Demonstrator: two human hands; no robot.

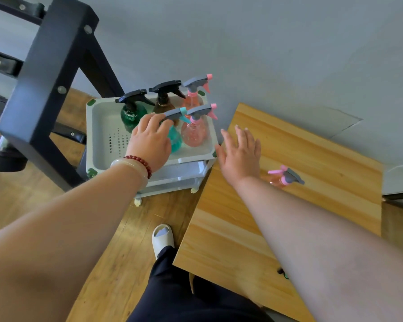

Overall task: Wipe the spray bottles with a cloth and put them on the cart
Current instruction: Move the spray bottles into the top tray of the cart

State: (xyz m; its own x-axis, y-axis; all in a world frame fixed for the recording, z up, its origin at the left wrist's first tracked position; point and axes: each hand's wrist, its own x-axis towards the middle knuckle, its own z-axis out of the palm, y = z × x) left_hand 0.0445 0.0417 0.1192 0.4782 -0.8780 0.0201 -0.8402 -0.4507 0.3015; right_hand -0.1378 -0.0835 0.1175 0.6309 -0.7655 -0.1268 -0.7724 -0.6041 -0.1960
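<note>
Wood-plank flooring [126, 252] runs underfoot, and closest in view are the person's dark trouser leg [172, 287] and a pale slipper [162, 238] planted beside the corner of a light wooden table [230, 228]. Both bare forearms reach forward from here.

Over the table's near-left edge the right hand [241, 152] hovers flat, fingers straight and spread, holding nothing. Just behind its wrist a loose pink bottle [286, 177] lies on its side on the tabletop, its body partly hidden by the forearm.

To the left of the table stands the white cart [102, 126], its top tray carrying five spray bottles upright. The left hand [150, 141], with a bead bracelet [140, 162] and a pale bangle at the wrist, is inside the tray with its fingers curled over the neck and grey sprayer of the teal bottle [175, 135]. Touching it on the right is the front pink bottle [194, 131]. Behind them, from left to right, stand the green bottle [132, 115], the brown bottle [163, 104] and the rear pink bottle [192, 98].

A heavy black frame [44, 77] rises to the cart's left, and a grey wall [265, 54] closes off the back.
</note>
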